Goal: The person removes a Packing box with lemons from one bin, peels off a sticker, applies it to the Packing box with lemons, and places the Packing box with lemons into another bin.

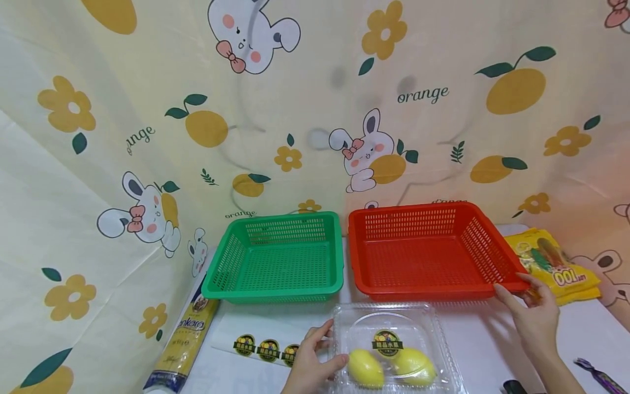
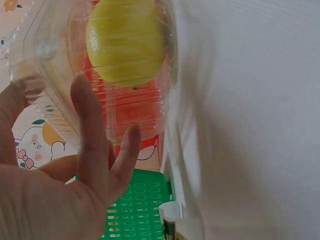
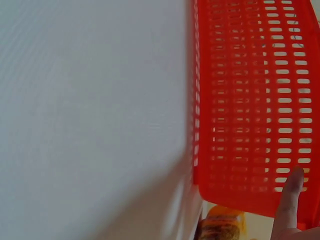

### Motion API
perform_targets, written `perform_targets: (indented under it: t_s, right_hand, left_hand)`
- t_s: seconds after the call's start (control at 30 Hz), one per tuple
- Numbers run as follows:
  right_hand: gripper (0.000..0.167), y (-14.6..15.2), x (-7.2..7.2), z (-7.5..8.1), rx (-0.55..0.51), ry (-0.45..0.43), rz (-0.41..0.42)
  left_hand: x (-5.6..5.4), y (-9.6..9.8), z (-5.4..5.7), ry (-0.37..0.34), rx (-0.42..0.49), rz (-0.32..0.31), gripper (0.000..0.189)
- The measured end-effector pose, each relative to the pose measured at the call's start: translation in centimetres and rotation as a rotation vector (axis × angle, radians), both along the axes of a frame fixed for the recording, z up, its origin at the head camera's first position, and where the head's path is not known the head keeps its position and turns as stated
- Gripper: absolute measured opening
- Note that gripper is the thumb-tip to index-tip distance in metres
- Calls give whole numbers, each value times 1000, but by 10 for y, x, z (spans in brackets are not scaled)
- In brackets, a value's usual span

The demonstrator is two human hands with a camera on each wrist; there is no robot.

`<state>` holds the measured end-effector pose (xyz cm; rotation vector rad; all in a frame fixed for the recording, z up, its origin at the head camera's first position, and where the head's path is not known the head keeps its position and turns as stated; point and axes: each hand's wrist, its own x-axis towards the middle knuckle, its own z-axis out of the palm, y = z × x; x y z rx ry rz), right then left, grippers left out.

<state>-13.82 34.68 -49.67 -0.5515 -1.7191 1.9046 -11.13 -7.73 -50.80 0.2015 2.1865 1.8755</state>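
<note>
A clear plastic clamshell box (image 1: 354, 328) with a round black-and-gold sticker (image 1: 387, 343) on its lid holds two lemons (image 1: 365, 369). At the box's left side my left hand (image 1: 315, 358) grips the edge between thumb and fingers. In the left wrist view, one lemon (image 2: 125, 42) shows through the ribbed wall. My right hand (image 1: 534, 320) holds the front right corner of a red slotted basket (image 1: 433, 294), thumb in front and fingers at the rim. One finger (image 3: 290, 200) lies along the basket's slotted wall in the right wrist view.
Left of the red basket stands a green slotted basket (image 1: 273, 293). A strip of round stickers (image 1: 268, 350) and a yellow-and-blue packet (image 1: 184, 339) lie at the left. Yellow snack bags (image 1: 558, 273) sit behind my right hand; a purple wrapped item (image 1: 598, 375) lies at the right.
</note>
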Motion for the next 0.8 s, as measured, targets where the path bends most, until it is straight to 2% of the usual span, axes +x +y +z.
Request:
perform_targets:
  t_s: [0.2,0.3,0.4,0.5,0.63,0.7,0.8]
  right_hand:
    - [44,1,-2,-4,10,6,-1]
    - [39,2,-2,-7,14,19,-3]
    - [35,3,-2,-8,12,19,-5]
    - [34,2,-2,-7,-6,24,-7]
    - [33,0,-2,-3,-24,33,-14]
    - [34,0,-3,-2,-32,34,-13]
    - [35,-1,-4,-2,-50,38,-8]
  left_hand:
    - [2,-4,1,7,-11,-11,83]
    - [4,-10,2,-13,7,-21,82]
    - [7,-16,9,-39,20,-39,79]
    - [7,-24,23,-53,33,-76,78]
    - [2,-36,51,-38,44,-112,80]
    - [-3,-41,66,-4,32,-112,81]
    - [-17,-48,87,23,-3,-110,79]
